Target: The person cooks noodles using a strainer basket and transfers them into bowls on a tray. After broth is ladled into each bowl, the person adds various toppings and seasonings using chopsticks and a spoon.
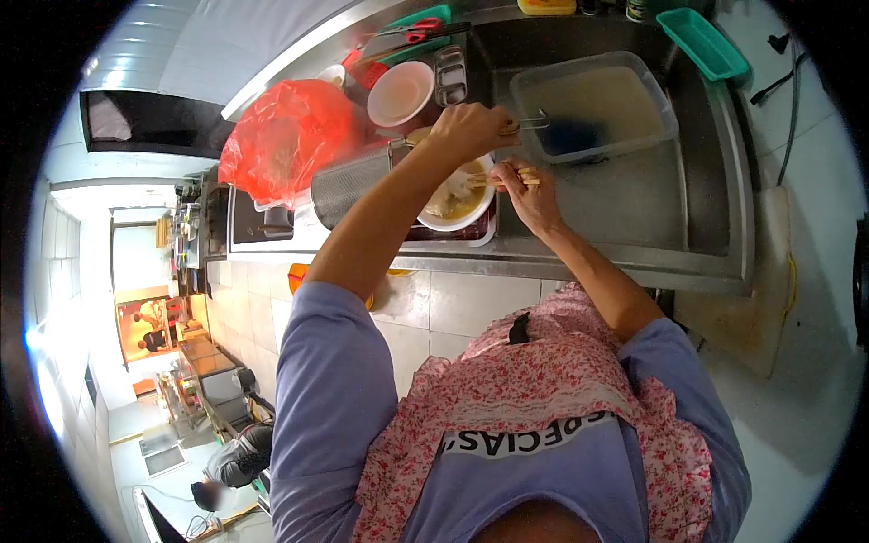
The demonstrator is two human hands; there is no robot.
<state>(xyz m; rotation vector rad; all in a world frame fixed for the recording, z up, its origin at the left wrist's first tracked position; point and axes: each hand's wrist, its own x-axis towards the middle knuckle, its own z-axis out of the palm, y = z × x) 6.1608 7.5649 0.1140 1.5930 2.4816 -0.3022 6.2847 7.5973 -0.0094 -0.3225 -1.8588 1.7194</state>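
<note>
My left hand [471, 129] is closed around the handle of a metal mesh noodle strainer [356, 188]; the handle's hooked end sticks out past my fingers. The mesh basket hangs tilted to the left, partly behind my left forearm. Just below that hand sits a white bowl [460, 224] with yellowish broth and pale noodles [453, 196] in it. Beside the bowl's right rim, my right hand [532, 201] grips wooden chopsticks [520, 179], whose tips reach into the bowl over the noodles.
A red plastic bag [290, 140] bulges at the left. Behind the bowl stand a white round container [401, 93] and a metal compartment tray [450, 77]. In the sink [625, 217] rests a clear plastic tub [665, 113] of cloudy water. A green basket [701, 43] sits on the far-right edge.
</note>
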